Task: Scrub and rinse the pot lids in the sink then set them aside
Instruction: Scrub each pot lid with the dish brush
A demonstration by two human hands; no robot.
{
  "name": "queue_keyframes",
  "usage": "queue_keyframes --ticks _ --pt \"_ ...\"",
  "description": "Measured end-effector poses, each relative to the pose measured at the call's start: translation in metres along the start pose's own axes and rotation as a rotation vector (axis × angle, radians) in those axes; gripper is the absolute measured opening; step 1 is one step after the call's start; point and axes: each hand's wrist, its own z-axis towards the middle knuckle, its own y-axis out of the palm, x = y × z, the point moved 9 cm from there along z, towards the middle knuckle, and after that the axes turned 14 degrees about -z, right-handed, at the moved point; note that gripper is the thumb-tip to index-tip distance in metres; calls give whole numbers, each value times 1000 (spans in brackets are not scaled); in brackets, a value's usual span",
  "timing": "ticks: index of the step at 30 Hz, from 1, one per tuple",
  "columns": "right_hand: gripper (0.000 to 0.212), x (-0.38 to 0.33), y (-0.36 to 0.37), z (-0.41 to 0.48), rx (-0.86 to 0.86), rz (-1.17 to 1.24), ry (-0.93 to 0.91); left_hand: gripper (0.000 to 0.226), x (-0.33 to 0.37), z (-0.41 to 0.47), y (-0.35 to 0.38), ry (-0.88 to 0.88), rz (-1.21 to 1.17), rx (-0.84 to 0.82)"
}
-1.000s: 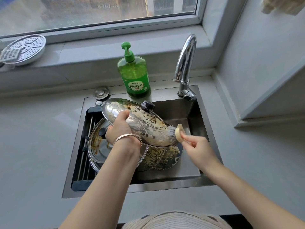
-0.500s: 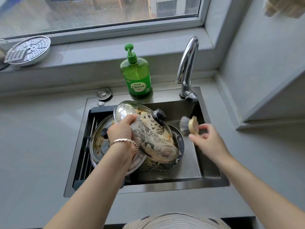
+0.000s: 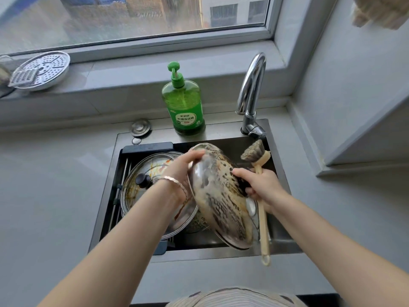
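Observation:
A soapy, stained glass pot lid (image 3: 218, 202) stands tilted on edge over the sink (image 3: 280, 244). My left hand (image 3: 182, 168) grips its upper rim from behind. My right hand (image 3: 261, 187) holds the lid's black knob (image 3: 242, 185) and also the wooden dish brush (image 3: 261, 165), whose bristle head points up toward the tap. A second dirty glass lid (image 3: 146, 178) with a black knob lies flat in the sink's left half. More lids lie under the held one, mostly hidden.
A green dish soap bottle (image 3: 184, 103) stands on the sink's back ledge next to a chrome tap (image 3: 251, 94). A round drain plug (image 3: 140, 127) lies at the back left. A perforated steamer plate (image 3: 42, 69) rests on the windowsill. Grey counter surrounds the sink.
The brush left the lid's surface and swung upright. My right hand moved in and took the lid's knob. The lid turned more on edge, its lower end toward me.

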Motion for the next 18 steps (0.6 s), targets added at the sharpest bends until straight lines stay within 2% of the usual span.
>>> queue_keyframes --ticks 2,4,5,7,9,10,13,15,18 --pt "28 5 -3 2 15 54 89 28 -10 -2 3 92 19 -30" --pt "30 0 0 3 -45 34 108 40 -19 -4 3 180 56 5" --pt "37 -5 1 3 -72 -43 87 40 -21 -5 1 217 47 44" --pt "51 -20 -2 2 -47 -352 -2 35 -21 -5 -7 247 -25 118" --pt "60 -38 -16 -6 87 -677 -136 35 -20 -4 -14 255 -83 162" --pt "61 -46 -22 -13 136 -741 -196 37 -19 -3 -19 265 -103 186" --pt "51 -59 -8 -52 65 -754 -442 40 -20 -3 -28 298 -147 256" --pt "47 -57 15 -77 -48 -746 -567 22 -15 -7 -29 352 -159 261" --pt "44 -47 19 -70 -146 -634 -531 11 -8 -14 -29 409 -117 246"
